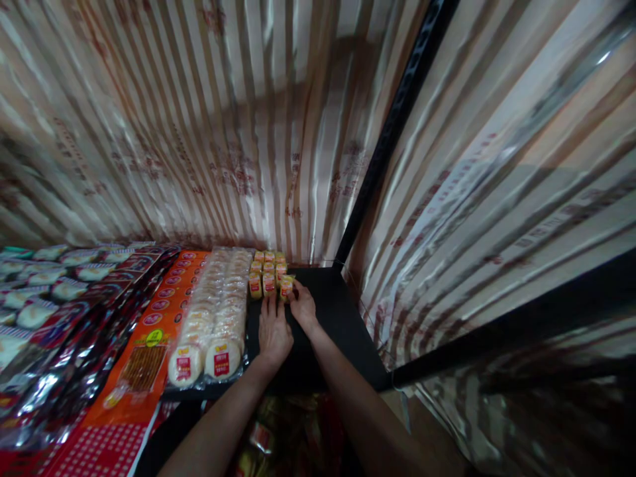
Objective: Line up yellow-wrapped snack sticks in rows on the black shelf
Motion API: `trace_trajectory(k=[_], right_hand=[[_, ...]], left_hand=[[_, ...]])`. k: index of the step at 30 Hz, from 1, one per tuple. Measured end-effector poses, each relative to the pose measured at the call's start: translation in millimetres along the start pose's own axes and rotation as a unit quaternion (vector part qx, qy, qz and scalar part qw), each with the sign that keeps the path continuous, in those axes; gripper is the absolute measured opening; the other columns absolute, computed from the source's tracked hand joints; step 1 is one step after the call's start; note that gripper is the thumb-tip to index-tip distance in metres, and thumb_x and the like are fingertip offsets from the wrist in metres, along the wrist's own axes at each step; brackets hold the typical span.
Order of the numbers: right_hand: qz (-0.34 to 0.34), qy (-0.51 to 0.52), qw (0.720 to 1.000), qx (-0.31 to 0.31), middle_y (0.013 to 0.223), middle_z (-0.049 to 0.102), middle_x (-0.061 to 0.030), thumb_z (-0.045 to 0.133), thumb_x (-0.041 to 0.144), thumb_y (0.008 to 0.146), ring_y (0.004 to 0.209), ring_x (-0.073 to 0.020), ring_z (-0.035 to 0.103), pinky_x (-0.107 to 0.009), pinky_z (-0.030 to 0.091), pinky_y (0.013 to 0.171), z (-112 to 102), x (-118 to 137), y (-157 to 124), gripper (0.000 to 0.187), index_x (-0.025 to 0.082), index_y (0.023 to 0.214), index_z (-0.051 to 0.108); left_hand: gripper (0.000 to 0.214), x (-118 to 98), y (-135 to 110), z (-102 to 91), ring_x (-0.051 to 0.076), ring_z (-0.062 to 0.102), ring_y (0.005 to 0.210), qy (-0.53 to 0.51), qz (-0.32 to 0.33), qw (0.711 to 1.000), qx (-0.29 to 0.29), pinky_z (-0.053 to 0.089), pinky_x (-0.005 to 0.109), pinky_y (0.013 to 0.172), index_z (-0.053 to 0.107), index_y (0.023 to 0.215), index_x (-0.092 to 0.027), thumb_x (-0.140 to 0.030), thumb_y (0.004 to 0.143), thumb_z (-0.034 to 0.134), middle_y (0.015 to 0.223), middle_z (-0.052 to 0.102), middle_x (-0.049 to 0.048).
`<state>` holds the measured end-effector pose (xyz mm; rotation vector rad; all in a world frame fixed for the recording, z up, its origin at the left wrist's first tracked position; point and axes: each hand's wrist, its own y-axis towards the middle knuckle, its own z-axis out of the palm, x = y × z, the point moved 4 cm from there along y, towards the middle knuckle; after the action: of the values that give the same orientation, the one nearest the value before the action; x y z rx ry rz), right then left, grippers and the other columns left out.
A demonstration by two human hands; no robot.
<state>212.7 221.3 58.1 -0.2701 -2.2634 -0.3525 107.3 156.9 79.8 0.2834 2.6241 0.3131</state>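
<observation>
Small yellow snack packets with red labels (269, 283) stand in short rows at the back of a black shelf (328, 318). My left hand (275, 334) reaches over the shelf with its fingers stretched forward, the tips at the front of these packets. On the right corner of the group, my right hand (303, 307) has its fingers closed on one yellow packet (287, 286). The far side of that packet is hidden. Just left of my left hand lie two long rows of round white crackers in clear wrap (222, 358), with red labels on their front ends.
An orange snack bag (144, 351) and several dark shiny packages (74, 318) fill the left side. Striped plastic sheeting (238, 132) hangs behind and to the right. A black upright post (382, 152) rises at the shelf's back corner. Yellow packets (261, 440) lie below, in shadow.
</observation>
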Motion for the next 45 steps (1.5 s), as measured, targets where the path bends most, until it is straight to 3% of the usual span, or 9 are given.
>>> trace_trajectory(k=[8,17,23,28,37,45], right_hand=[[-0.004,0.016,1.000,0.019,0.090,0.064,-0.0036,0.051,0.020,0.079,0.085,-0.0167,0.059,-0.028,0.046,0.080,11.0,1.8,11.5,0.037,0.023,0.114,0.058],[-0.009,0.089,0.995,-0.032,0.101,0.064,-0.0082,0.052,0.024,0.075,0.090,-0.0189,0.060,-0.032,0.047,0.082,18.9,-6.5,4.9,0.046,0.016,0.121,0.051],[-0.043,0.088,0.994,-0.041,0.104,0.063,-0.0055,0.050,0.023,0.076,0.096,-0.0188,0.057,-0.034,0.043,0.089,20.7,-1.9,4.1,0.039,0.020,0.115,0.053],[-0.024,0.059,0.997,-0.036,0.099,0.062,-0.0060,0.048,0.025,0.078,0.092,-0.0190,0.056,-0.033,0.044,0.085,22.6,-0.2,3.2,0.027,0.019,0.103,0.056],[-0.025,0.034,0.998,-0.037,0.093,0.062,-0.0078,0.048,0.026,0.078,0.091,-0.0209,0.055,-0.034,0.043,0.085,20.8,2.4,2.7,0.023,0.018,0.097,0.057],[-0.019,0.096,0.993,-0.071,0.105,0.059,-0.0119,0.051,0.026,0.076,0.095,-0.0213,0.055,-0.036,0.045,0.087,17.1,-2.3,-1.5,0.037,0.014,0.110,0.056]], left_hand=[[0.064,7.0,6.0,15.9,0.030,0.022,0.135,0.018,0.003,1.000,0.016,0.036,0.044,0.102,0.040,0.133,-0.009,-0.005,0.069,0.044,0.143,0.036,0.0127],[0.064,17.5,5.0,34.5,0.030,0.023,0.135,0.003,0.024,1.000,-0.019,0.035,0.043,0.104,0.040,0.133,-0.008,-0.004,0.070,0.041,0.142,0.039,0.0111],[0.058,17.9,4.5,36.1,0.030,0.015,0.137,0.001,0.039,0.998,-0.039,0.032,0.046,0.105,0.034,0.137,-0.012,-0.010,0.079,0.039,0.143,0.037,0.0104],[0.060,17.9,4.5,37.4,0.028,0.011,0.139,0.016,0.046,0.998,-0.033,0.030,0.043,0.106,0.030,0.139,-0.014,-0.012,0.080,0.041,0.145,0.034,0.0098],[0.059,19.7,4.4,40.6,0.027,0.013,0.138,0.012,0.051,0.998,-0.035,0.030,0.042,0.107,0.028,0.140,-0.012,-0.012,0.082,0.040,0.145,0.033,0.0110],[0.056,20.2,5.0,39.9,0.026,0.021,0.137,-0.013,0.052,0.997,-0.054,0.030,0.045,0.107,0.034,0.137,-0.012,-0.010,0.081,0.037,0.142,0.038,0.0132]])
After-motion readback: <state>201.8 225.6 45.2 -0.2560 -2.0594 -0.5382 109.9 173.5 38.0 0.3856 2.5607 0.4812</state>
